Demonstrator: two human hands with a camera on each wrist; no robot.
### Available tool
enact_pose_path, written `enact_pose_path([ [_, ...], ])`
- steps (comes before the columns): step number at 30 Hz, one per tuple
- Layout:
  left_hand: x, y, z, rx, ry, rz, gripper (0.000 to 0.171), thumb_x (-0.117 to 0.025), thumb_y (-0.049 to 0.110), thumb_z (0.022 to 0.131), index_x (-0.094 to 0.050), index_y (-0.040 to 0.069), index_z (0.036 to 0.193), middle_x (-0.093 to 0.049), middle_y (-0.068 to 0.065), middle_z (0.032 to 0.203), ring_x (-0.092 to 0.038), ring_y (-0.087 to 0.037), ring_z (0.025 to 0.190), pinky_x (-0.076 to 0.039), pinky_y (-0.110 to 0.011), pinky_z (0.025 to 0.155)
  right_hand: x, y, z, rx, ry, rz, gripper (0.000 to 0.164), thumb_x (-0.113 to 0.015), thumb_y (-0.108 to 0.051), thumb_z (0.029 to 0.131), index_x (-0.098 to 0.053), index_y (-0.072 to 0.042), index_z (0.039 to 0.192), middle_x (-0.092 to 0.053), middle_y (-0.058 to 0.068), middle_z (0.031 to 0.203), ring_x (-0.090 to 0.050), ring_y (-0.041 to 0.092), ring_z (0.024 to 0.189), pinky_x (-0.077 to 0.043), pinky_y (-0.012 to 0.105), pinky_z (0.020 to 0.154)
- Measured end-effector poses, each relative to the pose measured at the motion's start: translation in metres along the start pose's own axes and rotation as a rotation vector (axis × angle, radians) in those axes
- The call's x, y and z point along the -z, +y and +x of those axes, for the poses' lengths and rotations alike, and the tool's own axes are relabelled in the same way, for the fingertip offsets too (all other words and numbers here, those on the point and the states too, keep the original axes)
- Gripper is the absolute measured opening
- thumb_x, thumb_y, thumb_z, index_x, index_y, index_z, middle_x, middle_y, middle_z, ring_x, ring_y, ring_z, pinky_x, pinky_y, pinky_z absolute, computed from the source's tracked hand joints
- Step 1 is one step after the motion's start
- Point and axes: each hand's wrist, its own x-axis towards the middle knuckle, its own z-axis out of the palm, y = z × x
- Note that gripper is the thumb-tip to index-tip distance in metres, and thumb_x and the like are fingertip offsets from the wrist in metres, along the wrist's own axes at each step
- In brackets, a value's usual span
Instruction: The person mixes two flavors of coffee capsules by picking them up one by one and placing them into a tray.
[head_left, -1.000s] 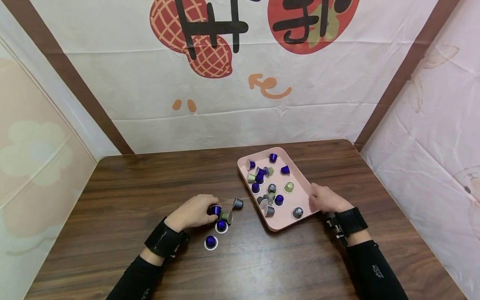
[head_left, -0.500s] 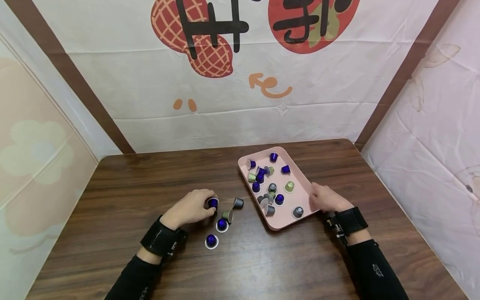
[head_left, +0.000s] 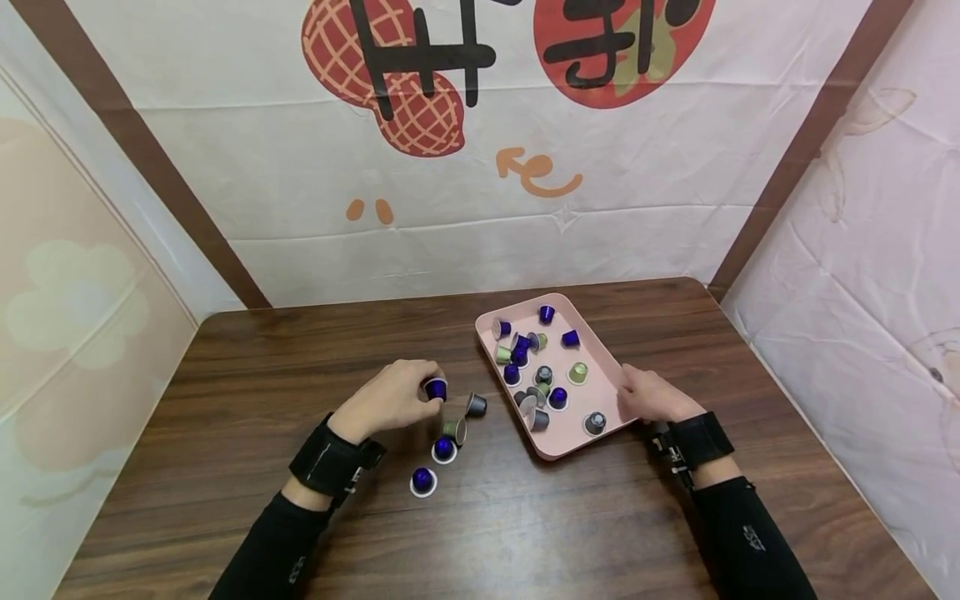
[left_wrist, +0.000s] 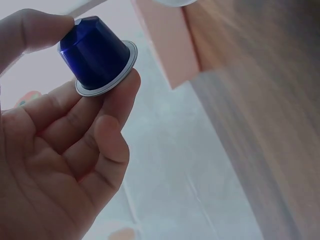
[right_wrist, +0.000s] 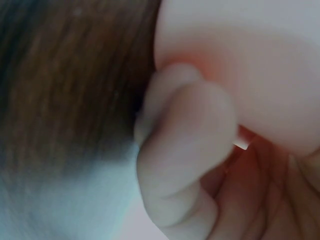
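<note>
My left hand (head_left: 392, 397) pinches a dark blue coffee capsule (left_wrist: 95, 55) with a silver rim, thumb at its narrow end and fingers under the rim. The capsule is held above the table, left of the pink tray (head_left: 564, 435). At the tray's right side, my right hand (head_left: 660, 397) grips the edge; the right wrist view shows its curled fingers (right_wrist: 190, 145) against the pink wall. Below the left hand lie a green capsule (head_left: 455, 431) and a grey capsule (head_left: 476, 406) on their sides. Two blue capsules stand rim down: one nearer (head_left: 423, 481), one farther (head_left: 444, 448).
Several blue, green and grey capsules are scattered in the tray, bunched along its left side, such as a green one (head_left: 577, 372) and a grey one (head_left: 595, 423). Behind the wooden table (head_left: 300, 358) hangs a printed cloth (head_left: 450, 258).
The left hand has picked the blue capsule up from beside the green one, drawn it up and left, then shifted slightly right. The right hand and tray have stayed in place.
</note>
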Motion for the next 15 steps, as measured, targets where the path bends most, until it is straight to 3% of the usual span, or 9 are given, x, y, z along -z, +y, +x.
enact_pose_path([
  [6, 0.004, 0.021, 0.019, -0.045, 0.004, 0.018, 0.011, -0.066, 0.021, 0.080, -0.060, 0.020, 0.090, -0.054, 0.008, 0.071, -0.046, -0.006, 0.055, -0.038, -0.025, 0.052, 0.001, 0.003, -0.001, 0.008, 0.003, 0.003, 0.007, -0.042, -0.011, 0.095, -0.045, -0.004, 0.095, -0.051, 0.009, 0.065, -0.051, 0.021, 0.046, -0.042, 0.033, 0.044],
  [12, 0.006, 0.043, 0.052, -0.130, -0.002, 0.062, 0.010, -0.064, 0.020, 0.083, -0.056, 0.016, 0.087, -0.045, 0.004, 0.065, -0.040, -0.005, 0.051, -0.031, -0.024, 0.051, 0.001, 0.003, 0.000, 0.020, 0.001, 0.001, 0.008, -0.042, -0.011, 0.095, -0.046, -0.004, 0.098, -0.051, 0.009, 0.065, -0.051, 0.020, 0.047, -0.042, 0.032, 0.044],
  [15, 0.006, 0.054, 0.070, -0.164, -0.012, 0.124, 0.012, -0.064, 0.022, 0.084, -0.057, 0.015, 0.091, -0.049, 0.001, 0.072, -0.041, -0.007, 0.052, -0.032, -0.024, 0.051, 0.001, 0.001, 0.001, 0.023, 0.002, 0.001, 0.009, -0.043, -0.011, 0.095, -0.046, -0.004, 0.100, -0.052, 0.009, 0.067, -0.051, 0.020, 0.046, -0.042, 0.032, 0.044],
])
